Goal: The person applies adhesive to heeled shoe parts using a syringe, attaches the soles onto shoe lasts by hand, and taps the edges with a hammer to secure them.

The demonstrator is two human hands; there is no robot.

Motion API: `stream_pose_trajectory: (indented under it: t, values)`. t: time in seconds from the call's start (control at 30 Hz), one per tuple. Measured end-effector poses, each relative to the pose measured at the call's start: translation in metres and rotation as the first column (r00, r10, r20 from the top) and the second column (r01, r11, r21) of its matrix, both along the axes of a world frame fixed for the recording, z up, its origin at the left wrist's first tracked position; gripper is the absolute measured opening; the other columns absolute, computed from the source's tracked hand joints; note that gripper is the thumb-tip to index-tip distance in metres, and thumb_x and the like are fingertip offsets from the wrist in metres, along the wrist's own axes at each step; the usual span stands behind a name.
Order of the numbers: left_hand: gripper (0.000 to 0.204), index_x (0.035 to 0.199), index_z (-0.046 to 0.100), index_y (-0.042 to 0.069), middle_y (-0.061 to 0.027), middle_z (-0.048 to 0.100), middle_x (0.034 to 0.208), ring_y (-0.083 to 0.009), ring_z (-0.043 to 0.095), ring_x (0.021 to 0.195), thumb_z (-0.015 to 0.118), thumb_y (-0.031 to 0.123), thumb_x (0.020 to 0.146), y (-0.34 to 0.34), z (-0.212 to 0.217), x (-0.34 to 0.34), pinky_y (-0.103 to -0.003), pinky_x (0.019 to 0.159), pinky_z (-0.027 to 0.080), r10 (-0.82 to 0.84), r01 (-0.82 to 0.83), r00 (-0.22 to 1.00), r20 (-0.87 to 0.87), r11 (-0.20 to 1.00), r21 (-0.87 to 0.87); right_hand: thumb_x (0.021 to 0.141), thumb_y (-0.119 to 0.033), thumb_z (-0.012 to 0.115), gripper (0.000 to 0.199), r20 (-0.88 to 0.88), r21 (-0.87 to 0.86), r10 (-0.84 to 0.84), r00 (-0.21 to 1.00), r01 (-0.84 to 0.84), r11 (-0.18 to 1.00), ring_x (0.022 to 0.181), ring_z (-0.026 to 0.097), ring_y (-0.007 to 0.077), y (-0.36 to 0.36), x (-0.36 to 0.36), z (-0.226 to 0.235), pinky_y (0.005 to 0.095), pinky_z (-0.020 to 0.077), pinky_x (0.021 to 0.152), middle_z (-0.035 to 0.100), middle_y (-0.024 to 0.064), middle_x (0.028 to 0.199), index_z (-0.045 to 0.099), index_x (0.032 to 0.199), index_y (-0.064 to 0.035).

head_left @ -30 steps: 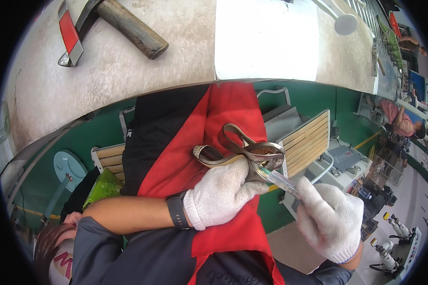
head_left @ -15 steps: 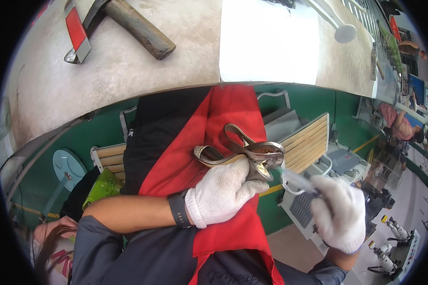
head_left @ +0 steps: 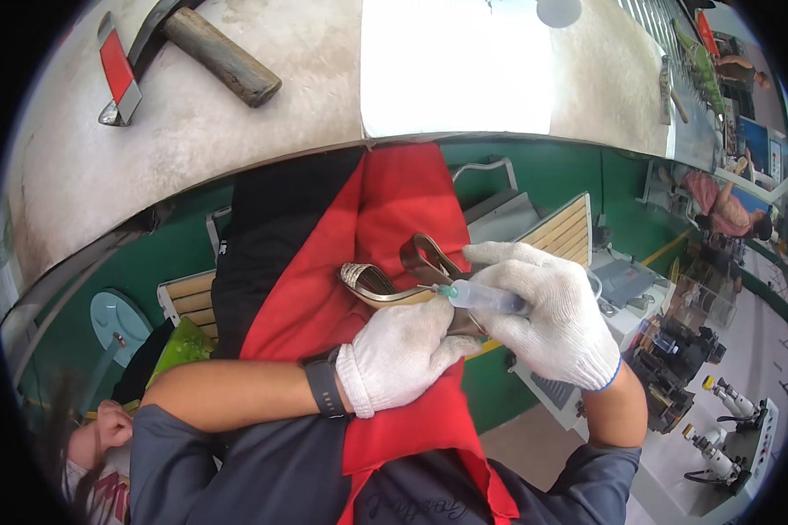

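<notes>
Your left hand point(head_left: 403, 350) grips the sandal point(head_left: 385, 289), fingers wrapped under its sole; your right hand point(head_left: 552, 319) pinches the syringe point(head_left: 481, 297), tip at the strap, gluing seemingly just starting.

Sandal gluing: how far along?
Looks mid-step. Left hand holds the sandal over the red apron; right hand has the syringe tip at the strap base. No finished bond visible. The hammer lies untouched on the bench.

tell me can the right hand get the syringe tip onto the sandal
Probably yes: the right hand holds the syringe with its tip at the sandal, which the left hand holds; nothing lies between.
</notes>
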State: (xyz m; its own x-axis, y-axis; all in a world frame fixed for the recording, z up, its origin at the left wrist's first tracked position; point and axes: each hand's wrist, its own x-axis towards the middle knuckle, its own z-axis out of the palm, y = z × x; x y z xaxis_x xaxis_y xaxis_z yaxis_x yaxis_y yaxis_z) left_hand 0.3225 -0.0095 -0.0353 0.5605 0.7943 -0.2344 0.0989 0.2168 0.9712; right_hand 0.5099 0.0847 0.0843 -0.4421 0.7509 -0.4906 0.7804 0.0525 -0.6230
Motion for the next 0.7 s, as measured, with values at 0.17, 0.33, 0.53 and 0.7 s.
stream_pose_trajectory:
  t: [0.17,0.33,0.53,0.7]
  values:
    - [0.034,0.114,0.067,-0.004,-0.0238,0.073,0.108,-0.0451,0.074,0.1,0.076,0.029,0.107,0.003,0.005,0.0,-0.052,0.085,0.059,0.099,-0.101,0.995,0.02,0.993,0.063,0.086,-0.002,0.081,0.024,-0.017,0.059,-0.066,0.998,0.067,0.996,0.093,0.082,0.0315,-0.006,-0.001,-0.011,0.0383,0.0642,0.082,0.083,0.018,0.118,0.081,0.11,0.0001]
    - [0.033,0.115,0.068,-0.002,-0.0223,0.074,0.109,-0.0448,0.074,0.1,0.076,0.029,0.107,0.005,0.006,-0.003,-0.051,0.083,0.059,0.064,-0.064,0.997,0.044,0.998,-0.002,0.084,0.001,0.077,0.017,-0.019,0.17,-0.12,0.993,0.121,0.978,0.085,0.081,0.0311,-0.01,-0.003,-0.018,0.0378,0.0627,0.076,0.083,0.0169,0.105,0.078,0.101,0.0008]
    - [0.032,0.116,0.068,0.0,-0.0198,0.074,0.106,-0.044,0.075,0.097,0.077,0.028,0.106,0.003,0.007,-0.003,-0.051,0.082,0.059,0.099,-0.098,0.994,0.05,0.995,-0.02,0.083,0.001,0.077,0.01,0.032,0.222,-0.119,0.992,0.109,0.969,0.082,0.08,0.0313,-0.012,-0.009,-0.022,0.0385,0.0621,0.075,0.084,0.016,0.104,0.073,0.092,-0.0002]
    - [0.032,0.116,0.068,0.0,-0.0188,0.075,0.104,-0.0437,0.075,0.096,0.078,0.028,0.106,0.004,0.007,-0.007,-0.05,0.082,0.059,0.075,-0.074,0.997,0.018,0.997,-0.018,0.082,-0.003,0.085,0.018,0.025,0.272,-0.164,0.986,0.151,0.95,0.08,0.079,0.0339,-0.018,-0.012,-0.027,0.041,0.0624,0.072,0.082,0.0153,0.099,0.072,0.093,-0.0035]
